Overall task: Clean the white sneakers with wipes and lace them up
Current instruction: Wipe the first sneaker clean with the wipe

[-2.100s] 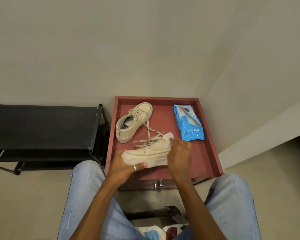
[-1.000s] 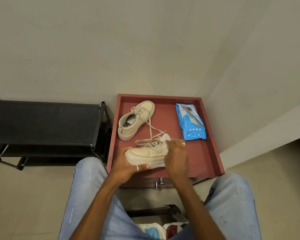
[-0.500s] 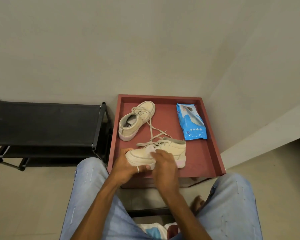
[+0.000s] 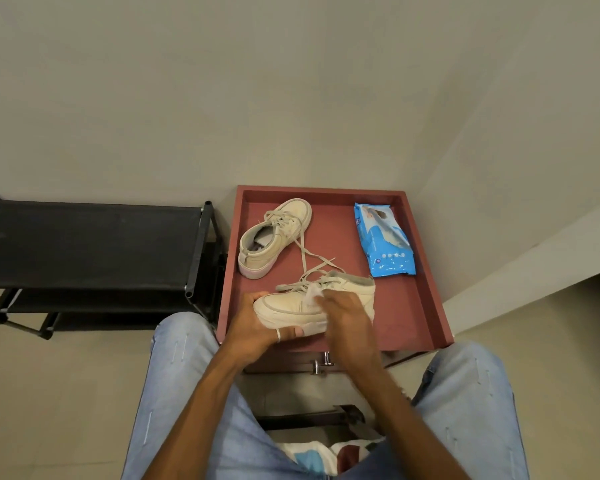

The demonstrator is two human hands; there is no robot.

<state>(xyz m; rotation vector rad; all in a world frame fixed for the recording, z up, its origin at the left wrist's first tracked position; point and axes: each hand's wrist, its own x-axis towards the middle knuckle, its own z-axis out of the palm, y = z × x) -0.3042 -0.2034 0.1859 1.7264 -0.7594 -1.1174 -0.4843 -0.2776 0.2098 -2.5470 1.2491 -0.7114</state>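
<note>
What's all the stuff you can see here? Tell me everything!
far sneaker: one, off-white, back left in tray
near sneaker: one, off-white, front of tray
wipe: one, white, on near sneaker
wipes pack: one, blue, back right in tray
tray: one, dark red, against the wall
shoe rack: one, black, left of tray
legs: two, light blue jeans, bottom
left hand: one, ringed, grips near sneaker's toe
right hand: one, holds wipe

Bare forearms, silver ring (image 4: 278, 335) on left hand (image 4: 253, 329), light blue jeans (image 4: 184, 386) with pale streaks
</note>
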